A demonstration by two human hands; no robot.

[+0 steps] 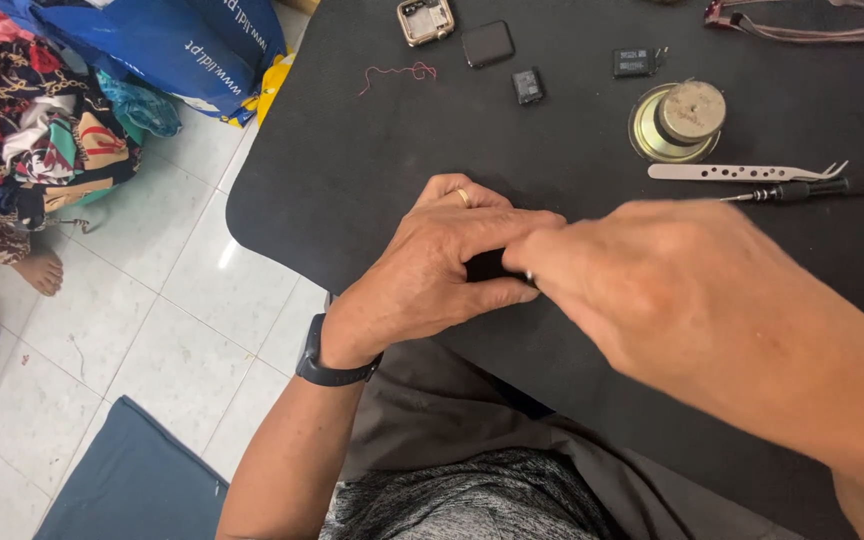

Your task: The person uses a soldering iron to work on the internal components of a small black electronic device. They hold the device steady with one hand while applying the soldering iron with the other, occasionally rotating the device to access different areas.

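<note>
My left hand, with a gold ring and a black wristband, is closed around a small black part at the near edge of the black table. My right hand meets it from the right, its fingertips touching the same part; a small metal bit shows at the fingertips. Most of the part is hidden by the fingers. Further back lie a gold watch case, a black watch screen and two small black components.
A round speaker magnet, metal tweezers and a small screwdriver lie at the right. A red thread is at the back. On the tiled floor to the left are a blue bag, piled cloth and another person's bare foot.
</note>
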